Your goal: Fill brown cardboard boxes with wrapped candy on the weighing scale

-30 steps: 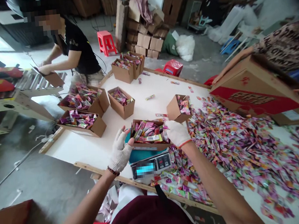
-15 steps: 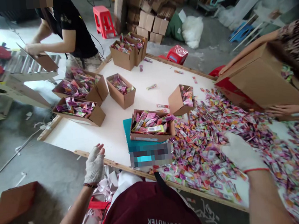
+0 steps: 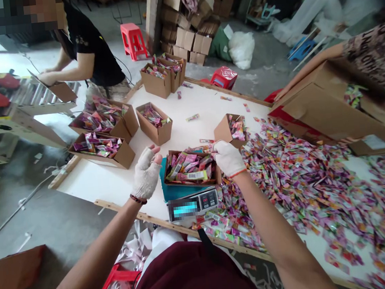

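A small cardboard box (image 3: 174,182) filled with colourful candy-like packets (image 3: 191,165) stands on a teal-topped digital scale (image 3: 193,203). My left hand (image 3: 147,174), in a fingerless white glove, is just left of the box, apart from it, with its fingers spread and empty. My right hand (image 3: 229,158), in a white glove with an orange cuff, is at the box's right rim. Its fingers are bent together there; what lies between them is hidden. Behind it is a partly filled box (image 3: 223,130) tipped on its side.
Loose packets (image 3: 291,180) cover the table's right side. Several filled boxes (image 3: 155,127) stand at the left and back. A co-worker (image 3: 84,50) handles cardboard beside a roller conveyor (image 3: 27,96). At the right, another person's arms hold a large carton (image 3: 321,100). A wooden rail (image 3: 117,208) edges the table.
My right hand has moved left from the loose pile to the box's right rim. My left hand has come up and right, closer to the box. The view has shifted slightly.
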Demonstrator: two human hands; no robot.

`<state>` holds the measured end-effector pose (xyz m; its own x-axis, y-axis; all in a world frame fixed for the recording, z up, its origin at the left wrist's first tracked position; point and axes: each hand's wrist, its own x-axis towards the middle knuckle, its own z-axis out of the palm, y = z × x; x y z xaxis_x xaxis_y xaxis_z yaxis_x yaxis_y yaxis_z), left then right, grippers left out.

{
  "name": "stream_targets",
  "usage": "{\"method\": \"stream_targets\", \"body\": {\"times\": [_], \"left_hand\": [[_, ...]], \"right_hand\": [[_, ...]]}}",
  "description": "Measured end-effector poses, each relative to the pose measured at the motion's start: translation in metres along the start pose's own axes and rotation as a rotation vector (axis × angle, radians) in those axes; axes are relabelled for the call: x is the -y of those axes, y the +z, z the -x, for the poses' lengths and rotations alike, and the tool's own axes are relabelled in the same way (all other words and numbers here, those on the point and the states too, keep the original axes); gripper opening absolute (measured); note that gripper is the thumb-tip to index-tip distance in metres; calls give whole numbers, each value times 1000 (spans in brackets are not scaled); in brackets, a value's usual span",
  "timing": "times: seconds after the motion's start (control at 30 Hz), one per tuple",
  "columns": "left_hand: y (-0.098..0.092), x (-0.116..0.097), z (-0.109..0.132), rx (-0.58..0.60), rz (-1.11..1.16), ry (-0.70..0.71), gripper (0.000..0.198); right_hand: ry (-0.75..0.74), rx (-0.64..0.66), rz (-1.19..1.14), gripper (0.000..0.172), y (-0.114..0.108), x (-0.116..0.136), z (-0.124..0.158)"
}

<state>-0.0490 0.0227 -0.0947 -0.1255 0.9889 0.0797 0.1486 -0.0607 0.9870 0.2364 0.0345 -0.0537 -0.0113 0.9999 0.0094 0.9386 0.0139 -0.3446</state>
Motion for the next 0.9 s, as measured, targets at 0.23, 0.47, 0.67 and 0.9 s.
{"method": "stream_targets", "body": {"times": [0.23,0.47,0.67,0.9], "left_hand": [[-35,45,25,-42,-84,-184,56],[-80,73,45,-140,-152,-420,62],[-57,53,13,-108,-30,-328,61],[5,5,-22,54,-2,-190,63]], "right_hand": [[338,-243,-237,22,-73,-37,70],[617,16,14,17,-102,-133,145],[417,-20,3,37,-70,-97,122],[25,-53,-103,26,-49,-19,66]]}}
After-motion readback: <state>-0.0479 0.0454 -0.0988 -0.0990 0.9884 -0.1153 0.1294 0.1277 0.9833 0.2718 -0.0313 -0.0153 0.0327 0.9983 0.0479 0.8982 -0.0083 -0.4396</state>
